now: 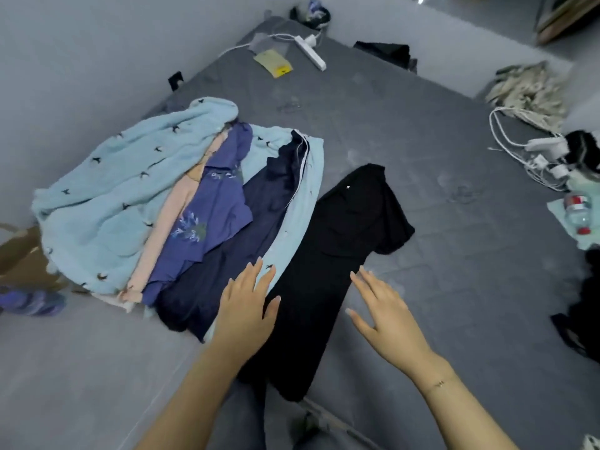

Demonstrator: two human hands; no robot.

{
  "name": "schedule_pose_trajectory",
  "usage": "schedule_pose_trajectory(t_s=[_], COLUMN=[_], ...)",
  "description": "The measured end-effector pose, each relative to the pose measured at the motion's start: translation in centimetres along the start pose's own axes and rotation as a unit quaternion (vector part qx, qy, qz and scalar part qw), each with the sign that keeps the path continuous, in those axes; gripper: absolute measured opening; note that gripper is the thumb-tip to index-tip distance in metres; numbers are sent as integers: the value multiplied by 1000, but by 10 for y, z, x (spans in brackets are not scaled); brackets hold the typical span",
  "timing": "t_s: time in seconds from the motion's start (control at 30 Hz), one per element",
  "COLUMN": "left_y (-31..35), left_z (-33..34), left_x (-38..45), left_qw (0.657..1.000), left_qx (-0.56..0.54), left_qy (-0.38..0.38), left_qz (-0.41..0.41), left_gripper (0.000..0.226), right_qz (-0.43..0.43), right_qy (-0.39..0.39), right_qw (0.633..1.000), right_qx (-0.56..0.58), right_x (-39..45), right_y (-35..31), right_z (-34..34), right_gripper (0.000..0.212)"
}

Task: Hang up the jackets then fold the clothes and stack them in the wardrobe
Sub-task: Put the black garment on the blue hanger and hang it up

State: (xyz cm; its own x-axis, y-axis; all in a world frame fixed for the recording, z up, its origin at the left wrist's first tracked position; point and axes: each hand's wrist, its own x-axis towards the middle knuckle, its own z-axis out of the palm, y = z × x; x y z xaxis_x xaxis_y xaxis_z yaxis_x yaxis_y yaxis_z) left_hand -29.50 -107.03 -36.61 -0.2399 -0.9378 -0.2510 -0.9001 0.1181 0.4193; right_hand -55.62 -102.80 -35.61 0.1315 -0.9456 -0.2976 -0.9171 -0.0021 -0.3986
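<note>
View from above a grey mattress (406, 131) w/ clothes spread on it. One black T-shirt (337, 251) lies flat, folded lengthwise into a long strip, running from centre down toward the near edge. Two bare hands sit at its lower part. Left hand (246, 306) rests flat, fingers straight and spread, on the shirt's left edge where it meets the pile. Right hand (386, 316) is open too, fingers straight, at the shirt's right edge; can't tell if it touches the fabric or hovers just above.

Left of the shirt, one pile of clothes, four layers showing: a light blue fleece garment (107, 196) w/ small dark bird shapes at the bottom, then one pink piece (168, 228), one purple-blue top (214, 203) w/ a leaf print, and one navy garment (256, 216) w/ white side stripes, touching the black shirt.

At the far end: one white power strip (310, 53) and one yellow tag (272, 63). Right side: a tangle of white cables (519, 147) and one plastic bottle (578, 212) w/ red label.
</note>
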Motion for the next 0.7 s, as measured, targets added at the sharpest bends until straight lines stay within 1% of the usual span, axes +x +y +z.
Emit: schedule_pose_trajectory(t_s=[0.1, 0.13, 0.23, 0.3, 0.33, 0.4, 0.47, 0.53, 0.6, 0.63, 0.7], left_y=[-21, -28, -46, -56, -61, -73, -88, -102, -111, -114, -116], left_z=[28, 42, 89, 127, 147, 192, 228, 256, 273, 278, 281], left_x=[79, 107, 189, 238, 261, 304, 332, 345, 349, 351, 352], left_qw=[997, 996, 993, 992, 992, 993, 996, 997, 998, 998, 998], left_qx=[24, 26, 35, 50, 59, 55, 10, -9, -10, -9, -17], left_qy=[-43, -44, -46, -59, -64, -82, -85, -78, -62, -55, -60], left_qz=[63, 79, 101, 102, 97, 61, 18, 14, 18, 23, 31], left_gripper=[57, 57, 56, 65, 68, 63, 60, 58, 56, 54, 52], right_qz=[85, 113, 201, 245, 249, 231, 214, 226, 238, 238, 217], right_qy=[13, 20, 49, 63, 64, 55, 48, 36, 33, 62, 184], right_qw=[994, 988, 961, 944, 943, 949, 958, 958, 963, 966, 957], right_qx=[73, 106, 182, 210, 214, 206, 183, 172, 121, 85, 52], right_x=[61, 84, 156, 198, 218, 261, 300, 335, 354, 357, 352], right_y=[11, 15, 35, 54, 65, 90, 114, 134, 146, 148, 144], right_z=[20, 29, 64, 94, 108, 136, 159, 180, 204, 216, 235], right_gripper=[64, 63, 61, 60, 61, 64, 71, 79, 78, 72, 48])
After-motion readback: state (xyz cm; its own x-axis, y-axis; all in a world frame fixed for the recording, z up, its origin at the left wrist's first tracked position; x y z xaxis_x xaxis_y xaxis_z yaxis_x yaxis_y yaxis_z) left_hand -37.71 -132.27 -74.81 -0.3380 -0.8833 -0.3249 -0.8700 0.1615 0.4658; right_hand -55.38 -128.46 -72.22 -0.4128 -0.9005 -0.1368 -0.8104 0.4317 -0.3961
